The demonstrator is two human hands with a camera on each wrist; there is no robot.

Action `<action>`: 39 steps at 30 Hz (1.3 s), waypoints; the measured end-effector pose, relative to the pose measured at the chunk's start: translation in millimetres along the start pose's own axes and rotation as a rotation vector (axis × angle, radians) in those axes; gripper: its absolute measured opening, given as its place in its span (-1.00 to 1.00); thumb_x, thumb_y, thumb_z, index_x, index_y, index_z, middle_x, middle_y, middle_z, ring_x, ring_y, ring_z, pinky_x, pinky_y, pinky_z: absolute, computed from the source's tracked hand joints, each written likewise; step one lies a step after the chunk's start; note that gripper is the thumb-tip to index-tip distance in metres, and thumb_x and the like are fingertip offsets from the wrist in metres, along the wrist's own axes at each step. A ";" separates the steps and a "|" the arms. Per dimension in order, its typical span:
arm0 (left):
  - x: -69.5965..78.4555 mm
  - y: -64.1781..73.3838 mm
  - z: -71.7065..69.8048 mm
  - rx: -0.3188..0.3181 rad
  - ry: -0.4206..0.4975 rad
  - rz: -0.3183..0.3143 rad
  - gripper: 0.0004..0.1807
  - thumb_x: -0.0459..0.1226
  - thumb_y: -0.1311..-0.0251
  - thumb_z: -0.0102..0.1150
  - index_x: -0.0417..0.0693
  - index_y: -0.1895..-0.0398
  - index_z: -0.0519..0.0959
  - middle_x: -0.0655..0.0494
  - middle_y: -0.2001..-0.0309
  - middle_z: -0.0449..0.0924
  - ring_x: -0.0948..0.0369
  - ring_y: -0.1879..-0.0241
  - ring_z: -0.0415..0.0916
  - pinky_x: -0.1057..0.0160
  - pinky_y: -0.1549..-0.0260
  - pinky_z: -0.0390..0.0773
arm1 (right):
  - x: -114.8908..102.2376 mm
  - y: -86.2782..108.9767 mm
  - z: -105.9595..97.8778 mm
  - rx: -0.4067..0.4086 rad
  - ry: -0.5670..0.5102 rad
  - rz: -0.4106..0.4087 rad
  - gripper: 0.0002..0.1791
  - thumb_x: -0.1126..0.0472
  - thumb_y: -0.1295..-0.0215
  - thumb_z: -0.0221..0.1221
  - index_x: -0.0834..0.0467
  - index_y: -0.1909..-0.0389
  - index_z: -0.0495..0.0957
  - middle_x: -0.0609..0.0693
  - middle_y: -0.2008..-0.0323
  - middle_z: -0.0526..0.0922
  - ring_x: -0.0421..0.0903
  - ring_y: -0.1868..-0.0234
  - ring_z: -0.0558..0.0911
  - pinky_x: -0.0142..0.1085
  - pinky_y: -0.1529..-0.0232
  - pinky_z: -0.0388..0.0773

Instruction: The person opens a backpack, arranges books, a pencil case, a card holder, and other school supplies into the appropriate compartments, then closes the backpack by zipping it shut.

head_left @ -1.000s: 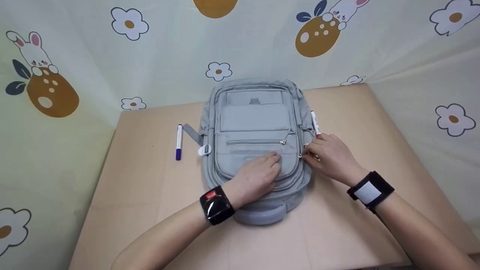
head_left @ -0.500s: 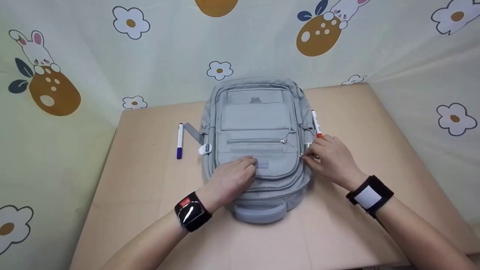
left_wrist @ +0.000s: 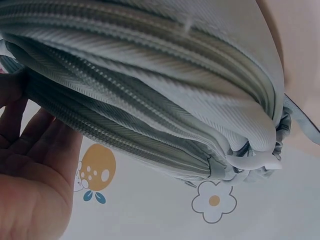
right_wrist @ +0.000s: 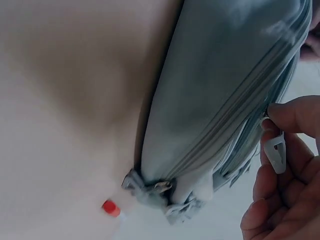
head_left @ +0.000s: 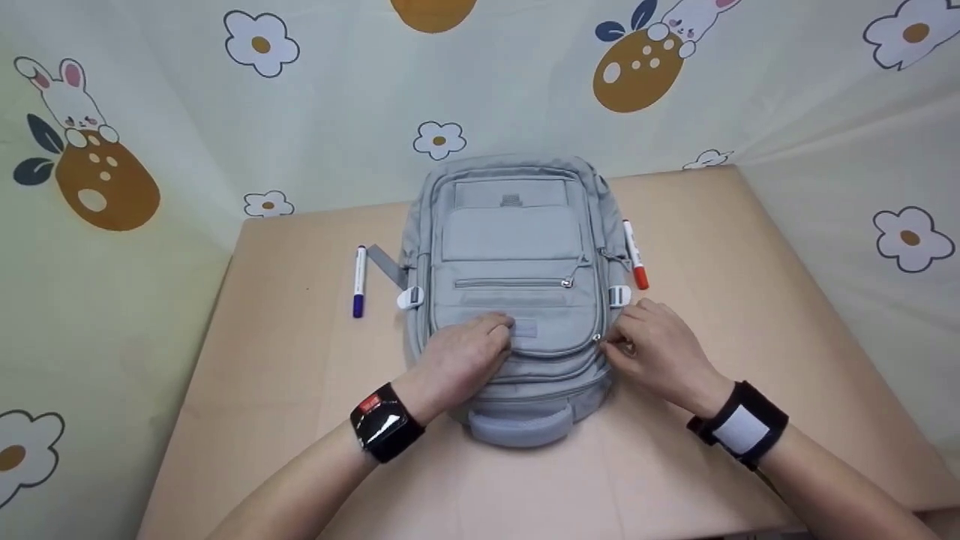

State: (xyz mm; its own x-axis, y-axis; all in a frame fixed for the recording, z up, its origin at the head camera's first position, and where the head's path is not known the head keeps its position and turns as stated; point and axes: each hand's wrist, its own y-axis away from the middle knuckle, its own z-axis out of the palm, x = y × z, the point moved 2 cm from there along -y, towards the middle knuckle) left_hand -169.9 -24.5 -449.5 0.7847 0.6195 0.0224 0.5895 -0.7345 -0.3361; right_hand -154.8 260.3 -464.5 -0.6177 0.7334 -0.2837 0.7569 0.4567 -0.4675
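A grey backpack lies front side up on the table, its padded top handle toward me. My left hand rests on the lower front panel, beside a small label patch. In the left wrist view the fingers touch the bag near its zipper tracks. At the bag's right edge, my right hand pinches a zipper pull between thumb and finger. The pale tab of that zipper pull hangs by the fingers in the right wrist view.
A blue-capped marker lies left of the bag, near a grey strap. Right of it lies a red-capped marker. White buckles sit on both sides. A patterned curtain stands behind the brown table.
My right hand has drawn the zipper pull down the bag's right edge toward me, uncovering the red cap and right buckle. My left hand shifted left across the front panel, then stayed there.
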 end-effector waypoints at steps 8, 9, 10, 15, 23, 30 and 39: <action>-0.3 0.6 2.1 0.012 0.032 0.008 -0.85 -0.29 -0.45 0.12 -0.03 0.35 0.51 0.08 0.01 0.67 0.19 0.21 0.63 0.31 0.27 0.64 | -26.5 2.7 10.4 -0.009 -0.060 -0.033 -0.85 0.26 -0.09 0.46 0.02 0.40 0.66 -0.21 0.40 0.62 -0.17 0.26 0.52 -0.22 0.22 0.45; -0.4 1.1 2.1 0.009 0.036 0.006 -0.86 -0.28 -0.46 0.12 -0.03 0.34 0.51 0.07 -0.01 0.67 0.17 0.16 0.65 0.30 0.23 0.65 | -28.4 2.6 11.5 -0.002 -0.061 -0.043 -0.85 0.25 -0.08 0.47 0.03 0.40 0.67 -0.20 0.40 0.63 -0.17 0.27 0.53 -0.22 0.22 0.46; -0.6 1.5 2.2 0.006 0.039 0.004 -0.86 -0.28 -0.46 0.11 -0.04 0.33 0.52 0.06 -0.03 0.67 0.16 0.11 0.66 0.29 0.18 0.66 | -29.6 2.3 12.6 0.003 -0.061 -0.051 -0.85 0.25 -0.08 0.47 0.03 0.40 0.67 -0.20 0.41 0.63 -0.17 0.28 0.53 -0.22 0.23 0.47; -2.0 5.2 2.3 0.014 0.049 0.013 -0.88 -0.25 -0.44 0.17 -0.03 0.31 0.56 0.02 -0.14 0.66 0.11 -0.12 0.62 0.24 -0.02 0.63 | -30.4 2.3 15.7 0.031 -0.059 -0.055 -0.81 0.24 -0.05 0.51 0.05 0.43 0.65 -0.19 0.43 0.62 -0.16 0.31 0.52 -0.23 0.28 0.46; -13.2 23.5 -4.3 0.121 0.011 0.075 -0.93 -0.33 -0.31 0.27 -0.11 0.19 0.62 -0.04 -0.09 0.67 0.05 -0.17 0.60 0.15 -0.05 0.62 | -29.3 4.4 13.0 0.032 -0.051 -0.008 -0.81 0.23 -0.04 0.53 0.03 0.40 0.68 -0.21 0.42 0.63 -0.18 0.31 0.51 -0.26 0.30 0.44; -39.3 50.2 -12.4 0.137 -0.037 0.039 -0.82 -0.42 -0.27 0.26 -0.17 0.08 0.62 -0.10 -0.11 0.65 -0.02 -0.22 0.56 0.10 -0.15 0.56 | -31.0 4.8 9.8 -0.003 -0.068 0.061 -0.83 0.25 -0.09 0.48 0.02 0.39 0.67 -0.23 0.39 0.61 -0.20 0.29 0.48 -0.29 0.32 0.43; -57.2 63.1 -13.7 0.094 -0.136 0.066 -0.80 -0.53 -0.21 0.24 -0.18 0.14 0.58 -0.11 -0.17 0.61 -0.01 -0.22 0.54 0.10 -0.11 0.59 | -33.7 5.0 10.7 -0.050 -0.149 0.187 -0.84 0.26 -0.09 0.48 -0.01 0.41 0.69 -0.29 0.38 0.62 -0.27 0.25 0.52 -0.29 0.28 0.51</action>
State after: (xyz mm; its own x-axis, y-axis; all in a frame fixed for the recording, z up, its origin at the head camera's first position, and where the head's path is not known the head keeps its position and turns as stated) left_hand -175.0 -110.1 -459.2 0.7840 0.6074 -0.1283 0.5119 -0.7495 -0.4197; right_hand -132.5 232.4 -466.2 -0.4880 0.7270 -0.4830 0.8682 0.3474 -0.3544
